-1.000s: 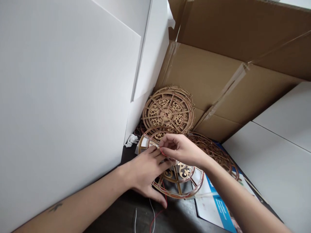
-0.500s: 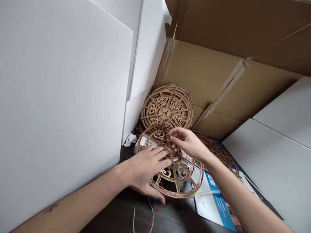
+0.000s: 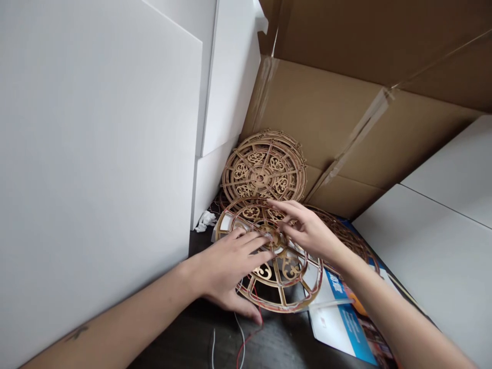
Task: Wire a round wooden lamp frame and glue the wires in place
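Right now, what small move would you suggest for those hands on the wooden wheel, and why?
I'd probably press the openwork wooden wheel steady with the left hand before the right hand does anything at its hub. Its far edge overlaps another wooden wheel, so it may rock, and the left hand is already on it.

The left forearm [image 3: 126,302] is showing bare skin right out to the edge of the view, and a small dark tattoo [image 3: 77,333] is marking it near the wrist-far end, its design too small to read. The right forearm [image 3: 400,323] is showing bare as well. The left hand [image 3: 230,269] and right hand [image 3: 307,230] are both showing slim, long fingers.
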A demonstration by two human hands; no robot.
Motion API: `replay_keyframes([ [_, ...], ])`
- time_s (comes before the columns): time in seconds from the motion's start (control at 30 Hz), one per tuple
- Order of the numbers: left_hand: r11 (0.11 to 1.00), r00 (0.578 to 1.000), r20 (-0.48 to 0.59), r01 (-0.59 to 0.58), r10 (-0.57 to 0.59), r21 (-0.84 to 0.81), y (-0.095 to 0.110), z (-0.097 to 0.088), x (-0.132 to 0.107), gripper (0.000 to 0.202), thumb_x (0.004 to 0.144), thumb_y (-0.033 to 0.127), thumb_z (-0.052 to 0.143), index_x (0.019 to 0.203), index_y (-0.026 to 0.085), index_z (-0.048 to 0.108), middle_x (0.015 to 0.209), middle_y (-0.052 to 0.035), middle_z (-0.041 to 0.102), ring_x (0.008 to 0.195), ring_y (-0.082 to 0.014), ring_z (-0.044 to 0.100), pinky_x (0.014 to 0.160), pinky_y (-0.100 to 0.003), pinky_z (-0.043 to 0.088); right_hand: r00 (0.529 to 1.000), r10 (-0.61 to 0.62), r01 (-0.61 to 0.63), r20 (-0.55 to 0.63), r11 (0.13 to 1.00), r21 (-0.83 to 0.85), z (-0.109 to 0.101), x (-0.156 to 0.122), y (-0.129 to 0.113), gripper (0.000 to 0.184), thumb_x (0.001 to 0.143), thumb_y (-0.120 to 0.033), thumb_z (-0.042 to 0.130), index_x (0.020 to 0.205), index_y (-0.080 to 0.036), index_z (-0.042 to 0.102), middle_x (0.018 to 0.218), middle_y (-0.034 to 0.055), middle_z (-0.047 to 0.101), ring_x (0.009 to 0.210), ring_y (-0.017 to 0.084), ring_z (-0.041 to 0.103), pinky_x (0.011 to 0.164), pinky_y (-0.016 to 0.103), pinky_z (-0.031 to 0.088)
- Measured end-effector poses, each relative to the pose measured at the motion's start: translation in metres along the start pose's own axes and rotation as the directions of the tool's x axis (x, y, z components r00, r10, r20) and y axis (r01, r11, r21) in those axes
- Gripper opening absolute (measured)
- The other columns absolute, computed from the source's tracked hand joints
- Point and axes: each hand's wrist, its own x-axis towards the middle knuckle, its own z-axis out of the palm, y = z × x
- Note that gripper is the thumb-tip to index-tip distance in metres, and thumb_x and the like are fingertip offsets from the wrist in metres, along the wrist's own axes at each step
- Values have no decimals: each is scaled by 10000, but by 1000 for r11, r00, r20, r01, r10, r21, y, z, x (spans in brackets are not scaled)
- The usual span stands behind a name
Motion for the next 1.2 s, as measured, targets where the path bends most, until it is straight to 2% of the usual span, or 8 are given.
replay_keyframes([
  [0.07, 1000, 1000, -9, 3, -3, -2, 1, -1, 0, 974, 749, 795, 617, 1468, 171, 415, 1559, -161, 406, 1417, -341, 386, 1199, -480, 228, 995, -82, 68, -49, 971, -228, -6, -9, -4, 466, 929, -186, 518, 1381, -280, 582, 1289, 111, 576, 1028, 228, 628, 928, 455, 539],
  [0.13, 1000, 1000, -19, -1, 1, -8, 1, -1, 0, 969, 752, 785, 623, 1476, 180, 399, 1556, -161, 406, 1432, -334, 366, 1203, -476, 215, 967, -253, 205, -34, 848, -488, -9, -19, -10, 386, 978, -189, 479, 1332, -264, 615, 1251, 118, 617, 1130, 265, 594, 966, 479, 516],
  [0.23, 999, 1000, -4, -23, 23, -33, 0, -3, 2, 965, 741, 791, 628, 1476, 209, 399, 1513, -162, 454, 1420, -336, 380, 1182, -486, 241, 859, -444, 504, 255, 648, -571, -7, -26, -18, 381, 1011, -166, 432, 1343, -265, 592, 1275, 89, 656, 1248, 269, 541, 1044, 470, 471],
  [0.3, 999, 1000, 16, -26, 26, -48, -1, -3, 2, 959, 748, 788, 623, 1486, 221, 392, 1495, -159, 474, 1404, -340, 400, 1171, -495, 254, 800, -446, 599, 401, 628, -497, -4, -23, -19, 403, 1017, -144, 394, 1384, -208, 547, 1325, 98, 638, 1265, 257, 532, 1050, 440, 476],
  [0.47, 998, 999, 29, -21, 22, -52, -3, -4, 3, 945, 780, 777, 595, 1498, 199, 385, 1547, -162, 424, 1423, -350, 376, 1178, -514, 233, 837, -364, 532, 408, 713, -456, -5, -9, -13, 304, 1029, -207, 402, 1205, -136, 639, 1100, 134, 686, 1032, 238, 604, 884, 386, 538],
  [0.63, 999, 1000, 14, -19, 20, -25, -2, -3, 4, 958, 768, 787, 595, 1475, 166, 422, 1542, -174, 429, 1422, -364, 378, 1175, -508, 249, 850, -329, 489, 411, 783, -385, -12, -2, -10, 224, 1013, -269, 499, 1021, -167, 697, 865, 88, 640, 857, 213, 525, 742, 339, 467],
  [0.87, 1000, 999, 52, -7, 8, -27, -2, -2, 3, 959, 771, 771, 605, 1487, 164, 404, 1515, -175, 458, 1406, -361, 394, 1166, -532, 254, 863, -247, 389, 441, 882, -266, -12, 5, -9, 80, 916, -198, 633, 889, -176, 705, 801, 55, 629, 819, 194, 505, 755, 325, 414],
  [1.2, 999, 1000, 0, -18, 18, -44, -2, -1, 2, 993, 779, 797, 571, 1464, 99, 393, 1494, -159, 495, 1418, -313, 388, 1216, -434, 159, 891, -127, 268, 435, 922, -280, -11, 6, -8, 56, 876, -217, 668, 839, -182, 691, 845, 44, 649, 848, 179, 567, 760, 295, 438],
])
